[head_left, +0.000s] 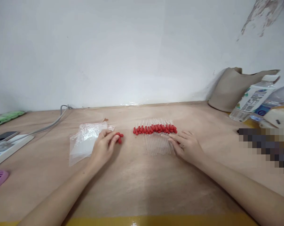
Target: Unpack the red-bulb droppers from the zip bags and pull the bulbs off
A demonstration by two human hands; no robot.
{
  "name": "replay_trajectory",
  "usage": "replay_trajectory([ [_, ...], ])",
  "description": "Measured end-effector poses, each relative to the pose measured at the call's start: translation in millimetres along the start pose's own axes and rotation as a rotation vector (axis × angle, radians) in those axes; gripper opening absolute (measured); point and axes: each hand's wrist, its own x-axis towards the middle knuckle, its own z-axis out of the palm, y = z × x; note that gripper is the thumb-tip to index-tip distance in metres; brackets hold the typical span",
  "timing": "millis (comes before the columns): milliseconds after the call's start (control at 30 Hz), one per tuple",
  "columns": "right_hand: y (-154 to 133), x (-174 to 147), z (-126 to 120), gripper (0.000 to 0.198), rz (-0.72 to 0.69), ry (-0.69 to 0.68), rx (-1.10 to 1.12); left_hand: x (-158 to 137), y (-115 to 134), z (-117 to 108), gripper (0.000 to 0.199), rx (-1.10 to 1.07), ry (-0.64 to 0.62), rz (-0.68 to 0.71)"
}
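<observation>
Above the brown desk (142, 185), the left hand (102, 148) pinches small red rubber-like bulbs (119, 141) in its fingers, beside overlapping clear plastic bags (82, 147). To its right, a row of slender clear tubes topped with red bulbs (155, 128) lies near the middle, and bare see-through tubes (157, 146) lie side by side just nearer the viewer. The right hand (187, 146) holds one slender transparent tube (165, 136) over their right end (its far tip is hard to make out). A white-capped clear bottle (252, 99) leans at right, near a grey-beige container (228, 89).
</observation>
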Motion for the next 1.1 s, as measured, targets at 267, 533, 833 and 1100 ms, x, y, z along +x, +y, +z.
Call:
replay_trajectory([
  [267, 6, 5, 4, 0.021, 0.135, -0.030, 0.065, 19, -46, -17, 0.022, 0.070, 0.000, -0.307],
  [533, 15, 1, 5, 0.019, 0.150, 0.020, 0.028, 18, -47, -7, 0.020, 0.148, -0.128, -0.332],
  [833, 14, -6, 3, 0.023, 0.091, -0.054, -0.005, 11, -42, -4, 0.020, 0.247, 0.088, -0.158],
  [1100, 6, -8, 4, 0.023, 0.090, -0.098, -0.055, -8, 47, 28, 0.024, -0.097, -0.177, 0.307],
])
